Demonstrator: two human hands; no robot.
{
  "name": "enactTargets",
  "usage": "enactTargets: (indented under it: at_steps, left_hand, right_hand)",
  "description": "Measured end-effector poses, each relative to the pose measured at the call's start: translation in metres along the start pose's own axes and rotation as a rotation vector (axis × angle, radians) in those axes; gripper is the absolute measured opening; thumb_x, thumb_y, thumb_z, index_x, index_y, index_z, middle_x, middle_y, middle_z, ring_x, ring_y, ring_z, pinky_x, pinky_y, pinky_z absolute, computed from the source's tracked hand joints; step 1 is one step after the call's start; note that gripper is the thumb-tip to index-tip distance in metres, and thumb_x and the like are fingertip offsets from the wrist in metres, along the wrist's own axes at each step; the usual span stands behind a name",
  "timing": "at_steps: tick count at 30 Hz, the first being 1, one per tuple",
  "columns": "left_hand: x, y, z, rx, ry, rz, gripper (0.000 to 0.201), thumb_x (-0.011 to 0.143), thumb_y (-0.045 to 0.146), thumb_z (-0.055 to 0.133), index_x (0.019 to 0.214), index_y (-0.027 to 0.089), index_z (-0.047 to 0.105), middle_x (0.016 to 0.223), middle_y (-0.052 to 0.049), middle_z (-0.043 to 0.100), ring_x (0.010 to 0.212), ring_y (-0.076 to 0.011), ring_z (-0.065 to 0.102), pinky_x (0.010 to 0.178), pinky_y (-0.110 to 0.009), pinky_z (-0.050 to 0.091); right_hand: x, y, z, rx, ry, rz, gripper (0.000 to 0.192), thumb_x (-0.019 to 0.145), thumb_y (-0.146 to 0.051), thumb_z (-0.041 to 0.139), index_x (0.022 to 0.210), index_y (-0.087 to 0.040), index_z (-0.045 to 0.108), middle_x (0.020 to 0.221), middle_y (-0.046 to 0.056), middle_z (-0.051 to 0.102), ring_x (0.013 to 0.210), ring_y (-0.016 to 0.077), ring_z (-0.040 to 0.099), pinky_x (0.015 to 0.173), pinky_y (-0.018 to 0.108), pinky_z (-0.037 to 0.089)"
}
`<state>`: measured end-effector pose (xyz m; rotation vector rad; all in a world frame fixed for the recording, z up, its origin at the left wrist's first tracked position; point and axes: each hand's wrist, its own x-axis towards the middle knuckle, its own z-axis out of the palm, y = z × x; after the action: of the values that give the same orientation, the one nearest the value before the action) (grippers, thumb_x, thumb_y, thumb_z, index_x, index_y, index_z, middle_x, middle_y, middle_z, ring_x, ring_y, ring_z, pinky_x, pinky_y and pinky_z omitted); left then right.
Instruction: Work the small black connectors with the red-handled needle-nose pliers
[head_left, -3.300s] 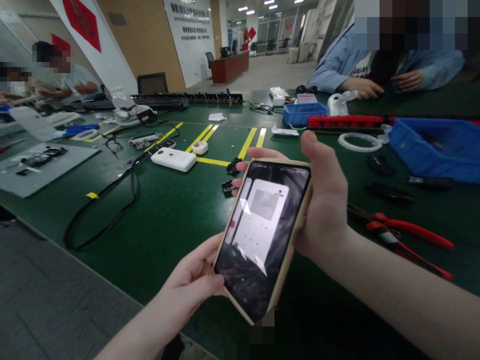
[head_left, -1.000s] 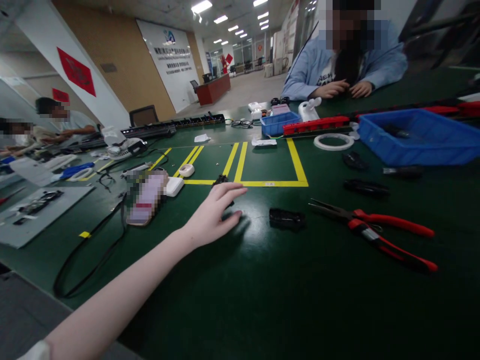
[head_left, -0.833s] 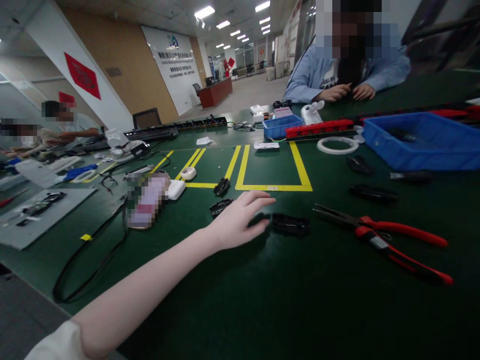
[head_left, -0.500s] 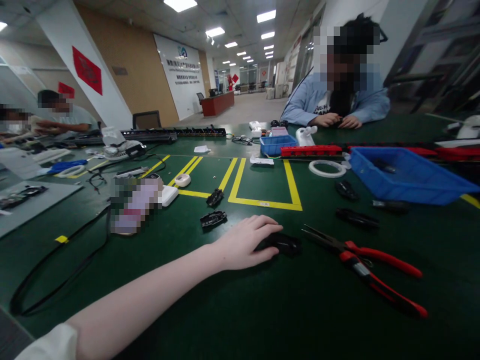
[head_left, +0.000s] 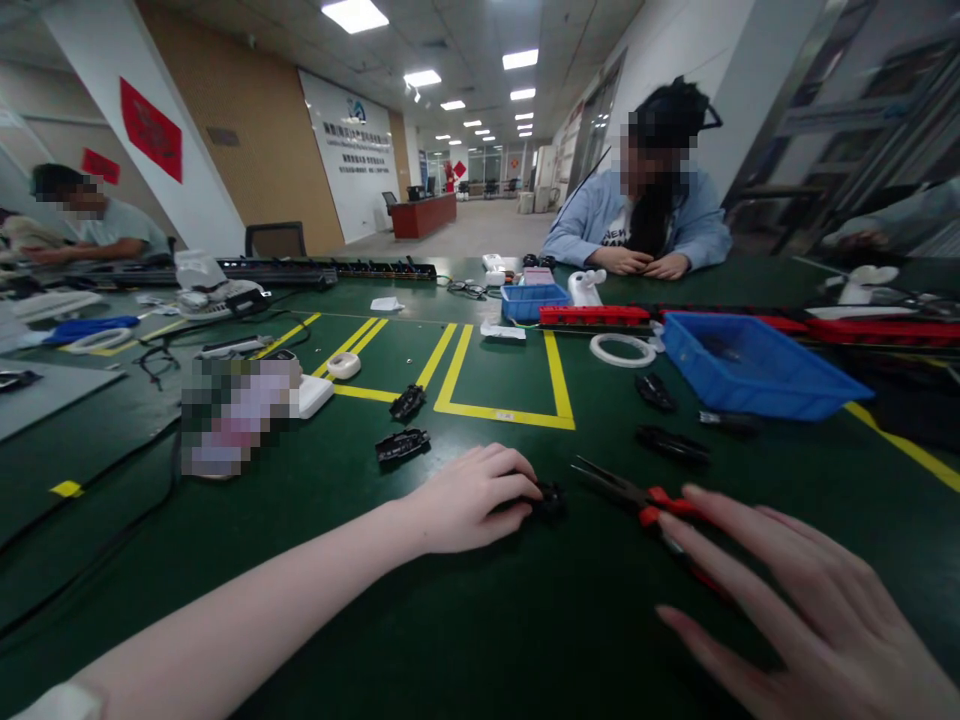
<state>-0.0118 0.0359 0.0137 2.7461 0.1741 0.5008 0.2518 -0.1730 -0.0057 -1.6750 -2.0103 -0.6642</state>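
My left hand [head_left: 474, 500] reaches in from the lower left, its fingers curled and closed on a small black plastic part [head_left: 553, 502] lying on the table. Most of that part is hidden under the fingertips. Long-nose pliers [head_left: 621, 488] with red handles lie just right of it, jaws pointing left and slightly apart. Over the handles is my right hand [head_left: 795, 590], fingers spread and somewhat blurred, holding nothing. Two black plastic shells [head_left: 403, 447] rest beyond my left hand. More black parts [head_left: 673, 444] lie beyond the pliers.
A blue tray [head_left: 765, 375] stands at the right, with a white ring [head_left: 622, 350] beside it. Yellow tape [head_left: 517, 418] marks rectangles on the green table. At the left are a blurred-out phone [head_left: 244, 420] and a black strap [head_left: 112, 535]. A person in blue [head_left: 705, 235] sits opposite.
My right hand has come into view from the right, above the pliers' handles. My left hand's fingers have curled in around the black part. The camera view has shifted a little.
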Motion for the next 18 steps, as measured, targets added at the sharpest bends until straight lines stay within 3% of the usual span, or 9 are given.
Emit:
enactTargets:
  at_steps: [4,7,11,18]
  left_hand:
    - [-0.004,0.002,-0.002,0.02,-0.012,-0.003,0.019,0.097,0.019,0.054,0.114,0.018,0.061,0.118,-0.008,0.063,0.109,-0.0211,0.059,0.095,-0.037,0.049]
    - [-0.004,0.003,-0.002,0.019,-0.007,-0.009,0.014,0.097,0.02,0.055,0.109,0.018,0.062,0.117,-0.007,0.063,0.11,-0.0213,0.059,0.096,-0.038,0.047]
    - [-0.003,0.003,-0.003,-0.001,-0.017,-0.059,0.008,0.096,0.024,0.059,0.101,0.018,0.061,0.112,-0.007,0.063,0.105,-0.0208,0.059,0.092,-0.036,0.049]
    - [-0.002,0.004,-0.003,-0.043,0.0,-0.066,0.013,0.095,0.029,0.063,0.099,0.017,0.061,0.11,-0.007,0.063,0.101,-0.0209,0.059,0.087,-0.035,0.05]
  right_hand:
    - [0.018,0.018,0.015,-0.004,-0.167,0.135,0.079,0.082,-0.071,0.054,0.143,-0.021,0.045,0.143,0.018,0.051,0.114,0.0386,0.062,0.085,0.055,0.058]
    - [0.009,0.029,0.023,0.057,-0.317,0.257,0.07,0.086,-0.068,0.052,0.141,-0.024,0.05,0.132,0.014,0.062,0.109,0.0347,0.065,0.087,0.052,0.058]
    - [0.009,0.028,0.023,0.074,-0.317,0.281,0.068,0.088,-0.067,0.049,0.137,-0.021,0.056,0.125,0.015,0.065,0.109,0.036,0.064,0.087,0.053,0.058]
    - [0.019,0.018,0.014,0.188,-0.347,0.378,0.062,0.084,-0.067,0.055,0.127,-0.022,0.062,0.117,0.012,0.066,0.095,0.0298,0.068,0.077,0.045,0.062]
